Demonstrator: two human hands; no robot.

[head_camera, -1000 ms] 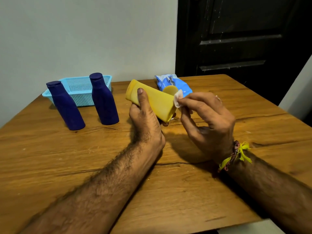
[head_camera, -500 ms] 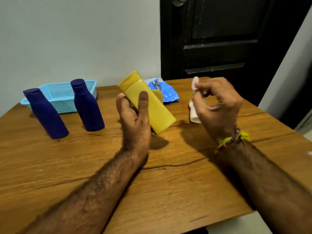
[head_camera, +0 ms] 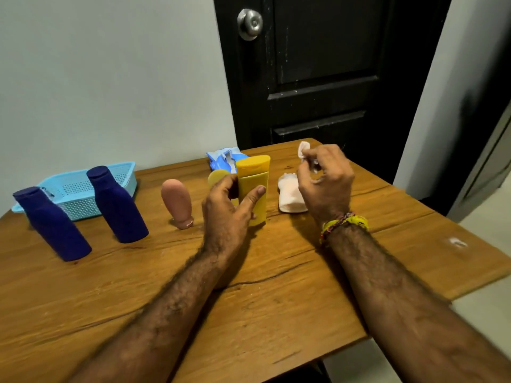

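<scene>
Wrapping upright yellow tube [head_camera: 253, 186], left hand [head_camera: 224, 214] grip, right hand [head_camera: 326, 183] alongside pinching probable wipe [head_camera: 303, 147]

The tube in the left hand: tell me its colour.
The tube in the left hand is yellow, darker at its top; best seen in the head view.

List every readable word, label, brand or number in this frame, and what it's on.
None legible.
The yellow bottle, gripped by the left hand: no print shows.
The nearer dark blue bottle and farther dark blue bottle: no label shows.
The pink bottle: small mark near its cap, too blurred to read.
The blue pack: pale patches, too blurred to read.
The white wipe, pinched by the right hand: blank.
</scene>
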